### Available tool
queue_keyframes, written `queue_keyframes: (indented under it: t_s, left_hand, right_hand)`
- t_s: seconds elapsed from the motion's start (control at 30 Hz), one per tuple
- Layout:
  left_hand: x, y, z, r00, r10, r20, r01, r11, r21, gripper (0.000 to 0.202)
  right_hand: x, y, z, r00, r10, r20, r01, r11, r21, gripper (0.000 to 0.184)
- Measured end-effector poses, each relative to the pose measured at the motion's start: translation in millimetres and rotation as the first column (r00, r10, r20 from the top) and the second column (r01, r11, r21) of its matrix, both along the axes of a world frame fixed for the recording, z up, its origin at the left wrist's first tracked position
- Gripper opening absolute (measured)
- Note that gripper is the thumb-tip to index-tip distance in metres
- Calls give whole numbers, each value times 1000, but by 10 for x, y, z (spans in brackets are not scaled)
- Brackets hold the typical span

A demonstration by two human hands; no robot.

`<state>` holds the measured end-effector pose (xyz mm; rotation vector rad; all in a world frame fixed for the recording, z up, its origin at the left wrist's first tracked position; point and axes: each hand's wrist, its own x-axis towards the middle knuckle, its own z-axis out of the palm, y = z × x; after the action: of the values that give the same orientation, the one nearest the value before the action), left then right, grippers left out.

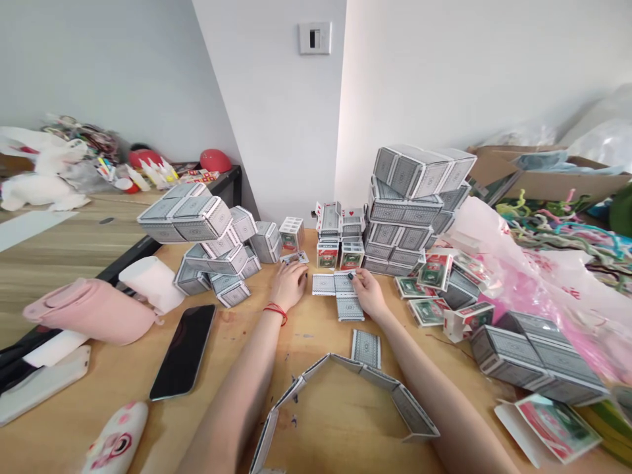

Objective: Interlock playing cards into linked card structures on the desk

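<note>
My right hand (369, 291) pinches the edge of several joined playing cards (323, 284), grey patterned backs up, in an L-like shape low over the table. Its thumb, with a dark nail, lies on top. My left hand (289, 284), a red string on its wrist, bends its fingers over a face-up playing card (298, 257) near the table's middle; its fingertips are partly hidden. A single grey card (366, 349) lies below the joined ones. Nearer to me, a bent strip of joined cards (330, 359) stands on edge between my forearms.
Stacked card-covered blocks rise at left (197, 217) and right (405, 214). Card boxes (434, 270) lie beside the right stack. A black phone (184, 352), pink bottle (93, 309) and white cup (153, 283) are at left. Pink plastic (557, 322) covers the right side.
</note>
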<state>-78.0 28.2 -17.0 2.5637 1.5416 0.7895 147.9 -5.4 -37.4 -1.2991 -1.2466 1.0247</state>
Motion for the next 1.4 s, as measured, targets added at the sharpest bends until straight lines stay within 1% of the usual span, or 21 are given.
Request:
queue_keyframes:
  t_s: [0.2,0.43,0.63,0.87,0.97,1.13,1.27,1.4]
  left_hand:
    - [22,-51,49,996,67,-51,-64,997,46,29]
    - [36,-63,16,968,223,-114,-211,971,110,31]
    - [44,-41,3,952,281,-123,-269,957,107,34]
    - [54,-20,-50,923,378,-72,-369,922,114,41]
    - [51,4,-64,923,385,-13,-382,917,112,43]
    - [17,66,-98,926,370,78,-377,920,103,38]
    - [-2,73,-129,906,415,86,-422,902,87,37]
    - [0,27,-97,884,459,87,-466,879,100,39]
  right_hand:
    - [-15,2,19,1000,14,2,-14,1000,-5,30]
    - [-25,-11,41,1000,5,16,-5,1000,-13,27]
    - [-32,-25,75,1000,16,7,-16,1000,-13,29]
    - [-16,-25,66,1000,15,25,-15,1000,-20,31]
    - [-11,-21,46,1000,8,23,-7,1000,-21,32]
    - [-12,-11,35,1000,-9,-3,9,1000,-10,34]
    - [-15,-12,49,1000,13,-24,-13,1000,-9,34]
    - [-13,-15,55,999,24,-26,-24,1000,-2,33]
